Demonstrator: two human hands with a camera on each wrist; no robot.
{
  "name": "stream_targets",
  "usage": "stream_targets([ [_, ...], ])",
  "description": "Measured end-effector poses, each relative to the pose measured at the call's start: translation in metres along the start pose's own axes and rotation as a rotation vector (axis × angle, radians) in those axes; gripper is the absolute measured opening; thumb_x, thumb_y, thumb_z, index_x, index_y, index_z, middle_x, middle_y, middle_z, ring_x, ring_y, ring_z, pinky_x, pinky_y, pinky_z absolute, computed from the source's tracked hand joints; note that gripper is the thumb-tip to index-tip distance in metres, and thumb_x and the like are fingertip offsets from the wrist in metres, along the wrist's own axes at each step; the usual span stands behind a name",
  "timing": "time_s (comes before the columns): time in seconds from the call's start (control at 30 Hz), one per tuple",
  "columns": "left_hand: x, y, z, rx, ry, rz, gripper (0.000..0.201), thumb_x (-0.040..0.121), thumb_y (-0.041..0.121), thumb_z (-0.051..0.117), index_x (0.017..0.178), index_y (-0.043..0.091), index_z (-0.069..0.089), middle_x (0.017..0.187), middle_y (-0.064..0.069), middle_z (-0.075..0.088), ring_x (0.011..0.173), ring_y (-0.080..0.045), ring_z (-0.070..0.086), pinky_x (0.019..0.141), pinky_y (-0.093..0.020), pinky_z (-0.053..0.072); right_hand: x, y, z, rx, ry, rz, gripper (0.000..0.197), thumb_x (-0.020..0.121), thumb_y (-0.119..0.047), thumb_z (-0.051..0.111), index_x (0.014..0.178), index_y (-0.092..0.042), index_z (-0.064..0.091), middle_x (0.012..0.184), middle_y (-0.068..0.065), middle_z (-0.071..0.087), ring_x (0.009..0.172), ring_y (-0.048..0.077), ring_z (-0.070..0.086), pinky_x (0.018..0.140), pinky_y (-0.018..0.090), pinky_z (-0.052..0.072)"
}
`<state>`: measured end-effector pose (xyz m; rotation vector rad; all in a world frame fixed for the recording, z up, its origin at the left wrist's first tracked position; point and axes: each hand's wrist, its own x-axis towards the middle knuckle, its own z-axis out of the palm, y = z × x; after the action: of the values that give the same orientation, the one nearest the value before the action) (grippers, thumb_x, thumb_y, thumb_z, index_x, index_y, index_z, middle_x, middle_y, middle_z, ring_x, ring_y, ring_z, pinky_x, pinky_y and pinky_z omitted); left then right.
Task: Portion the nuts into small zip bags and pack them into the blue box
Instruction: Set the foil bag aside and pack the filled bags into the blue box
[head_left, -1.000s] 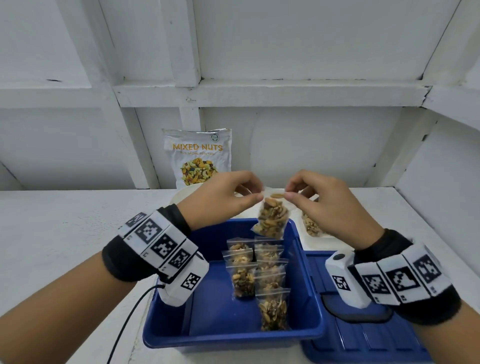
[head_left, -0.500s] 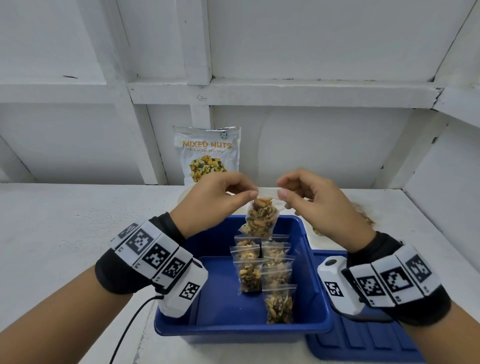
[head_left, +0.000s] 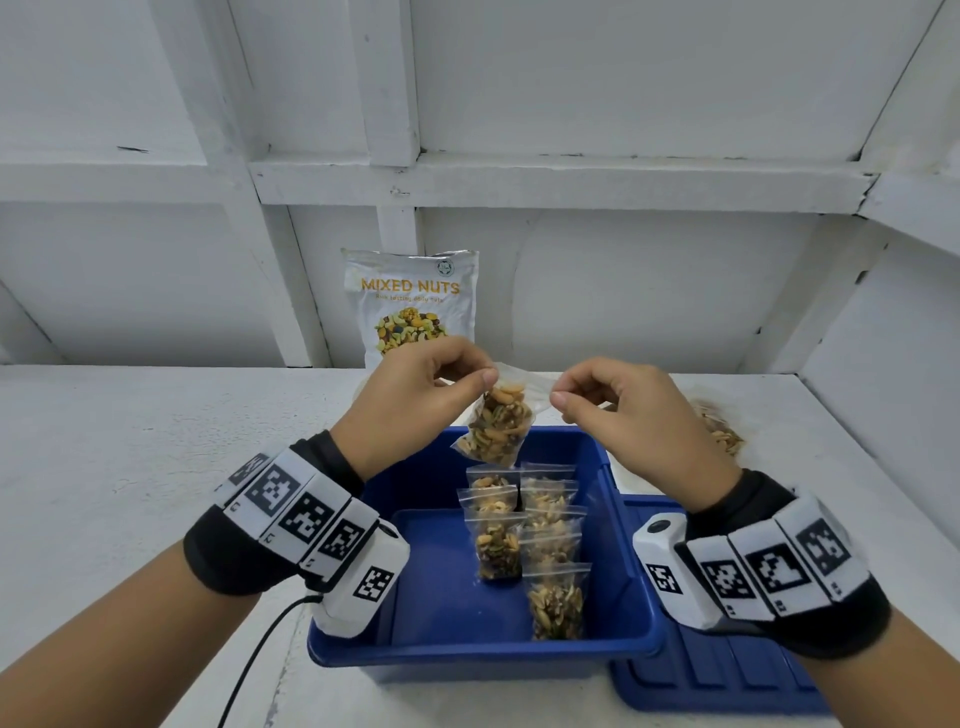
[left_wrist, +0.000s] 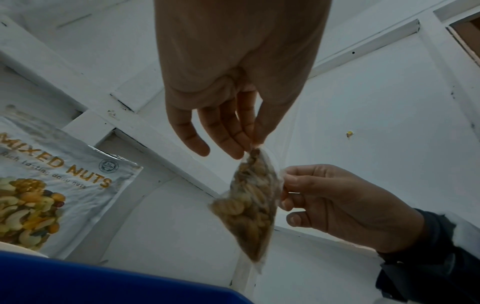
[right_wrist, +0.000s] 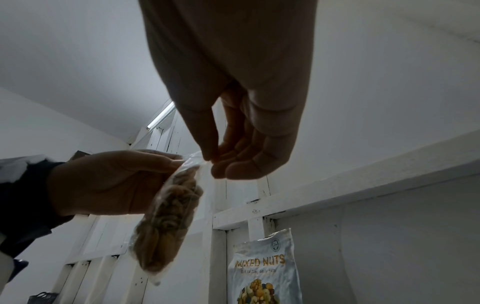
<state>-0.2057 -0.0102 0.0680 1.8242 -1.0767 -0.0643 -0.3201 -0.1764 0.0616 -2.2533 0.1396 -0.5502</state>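
A small clear zip bag of mixed nuts (head_left: 496, 428) hangs tilted above the far end of the blue box (head_left: 623, 545). My left hand (head_left: 480, 376) pinches its top left corner. My right hand (head_left: 558, 395) pinches the clear top strip at the right end. In the left wrist view my left hand (left_wrist: 249, 148) holds the bag (left_wrist: 249, 205) from above, and the right hand (left_wrist: 285, 185) grips its edge. The right wrist view shows my right hand (right_wrist: 211, 162) pinching the strip of the bag (right_wrist: 171, 216). Several filled bags (head_left: 524, 540) stand in two rows inside the box.
A white "MIXED NUTS" pouch (head_left: 415, 306) leans on the back wall behind my hands. Loose nuts (head_left: 722, 436) lie on the white table at the right. The blue lid (head_left: 727, 691) lies flat right of the box. A cable (head_left: 249, 670) trails from my left wrist.
My right hand has slid to the right along the bag's top strip, away from the left hand. The bag now hangs more tilted from the left pinch.
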Motion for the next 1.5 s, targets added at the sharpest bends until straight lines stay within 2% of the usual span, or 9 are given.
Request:
stream_targets([
  [0.27, -0.003, -0.004, 0.005, 0.02, -0.073, 0.021, 0.016, 0.088, 0.013, 0.061, 0.084, 0.028, 0.06, 0.085, 0.006, 0.066, 0.081, -0.005, 0.06, 0.072, -0.017, 0.049, -0.002, -0.003, 0.002, -0.049, 0.013, -0.053, 0.011, 0.089, -0.011, 0.056, 0.081, -0.018, 0.059, 0.072, -0.015, 0.057, 0.073, -0.007, 0.054, 0.068, 0.008, 0.044],
  [0.53, -0.003, -0.007, 0.006, 0.082, -0.006, 0.122, 0.011, 0.082, 0.026, 0.053, 0.078, 0.036, 0.055, 0.077, 0.017, 0.061, 0.078, 0.002, 0.057, 0.067, -0.009, 0.042, -0.004, -0.007, 0.006, 0.0, 0.005, -0.088, 0.009, 0.088, -0.012, 0.058, 0.088, -0.02, 0.058, 0.079, -0.014, 0.058, 0.082, 0.001, 0.054, 0.068, 0.012, 0.046],
  [0.67, -0.005, -0.007, 0.009, 0.087, -0.02, 0.134, 0.006, 0.083, 0.034, 0.052, 0.08, 0.031, 0.056, 0.077, 0.015, 0.061, 0.077, 0.001, 0.057, 0.066, -0.009, 0.042, -0.004, -0.005, 0.006, -0.037, 0.03, -0.111, 0.009, 0.089, -0.011, 0.057, 0.084, -0.017, 0.06, 0.076, -0.015, 0.057, 0.078, -0.003, 0.054, 0.067, 0.01, 0.046],
  [0.73, -0.005, -0.007, 0.011, 0.08, -0.022, 0.161, 0.02, 0.08, 0.042, 0.049, 0.083, 0.025, 0.058, 0.078, 0.014, 0.061, 0.076, 0.001, 0.056, 0.064, -0.007, 0.041, -0.004, -0.005, 0.006, -0.052, 0.034, -0.116, 0.009, 0.089, -0.01, 0.056, 0.083, -0.016, 0.06, 0.075, -0.015, 0.057, 0.078, -0.002, 0.053, 0.066, 0.01, 0.045],
  [0.87, -0.003, -0.007, 0.012, 0.107, -0.024, 0.176, 0.013, 0.083, 0.03, 0.057, 0.085, 0.018, 0.063, 0.075, 0.015, 0.059, 0.072, 0.001, 0.055, 0.061, -0.005, 0.038, -0.005, -0.004, 0.006, -0.057, 0.015, -0.113, 0.009, 0.089, -0.01, 0.056, 0.083, -0.014, 0.059, 0.074, -0.013, 0.056, 0.076, -0.002, 0.053, 0.065, 0.009, 0.043],
  [1.0, -0.002, -0.01, 0.014, 0.13, -0.035, 0.191, 0.013, 0.083, 0.037, 0.052, 0.079, 0.025, 0.056, 0.071, 0.014, 0.057, 0.069, -0.006, 0.052, 0.06, -0.011, 0.039, -0.005, -0.002, 0.009, -0.031, 0.0, -0.104, 0.008, 0.089, -0.01, 0.056, 0.084, -0.015, 0.058, 0.076, -0.011, 0.057, 0.079, 0.003, 0.053, 0.067, 0.012, 0.044],
  [1.13, -0.003, -0.013, 0.016, 0.173, -0.026, 0.219, 0.024, 0.082, 0.041, 0.044, 0.081, 0.021, 0.057, 0.07, 0.016, 0.054, 0.067, -0.004, 0.051, 0.064, -0.024, 0.045, -0.005, -0.001, 0.011, -0.035, 0.0, -0.136, 0.004, 0.087, -0.011, 0.059, 0.089, -0.011, 0.062, 0.078, -0.008, 0.059, 0.079, 0.007, 0.054, 0.065, 0.012, 0.043],
  [1.37, 0.0, -0.009, 0.015, 0.147, -0.087, 0.199, 0.031, 0.081, 0.043, 0.045, 0.085, 0.017, 0.062, 0.078, 0.012, 0.059, 0.077, -0.008, 0.054, 0.07, -0.023, 0.045, -0.005, 0.001, 0.009, -0.033, 0.02, -0.196, 0.007, 0.085, -0.005, 0.06, 0.08, -0.01, 0.061, 0.073, -0.005, 0.059, 0.073, 0.008, 0.053, 0.062, 0.017, 0.044],
  [1.5, 0.003, -0.008, 0.015, 0.2, -0.114, 0.24, 0.026, 0.082, 0.041, 0.045, 0.082, 0.019, 0.061, 0.075, 0.015, 0.055, 0.073, -0.005, 0.051, 0.068, -0.027, 0.044, -0.006, 0.004, 0.01, -0.032, 0.019, -0.206, 0.006, 0.085, -0.007, 0.06, 0.081, -0.011, 0.061, 0.073, -0.007, 0.059, 0.073, 0.007, 0.053, 0.062, 0.013, 0.043],
])
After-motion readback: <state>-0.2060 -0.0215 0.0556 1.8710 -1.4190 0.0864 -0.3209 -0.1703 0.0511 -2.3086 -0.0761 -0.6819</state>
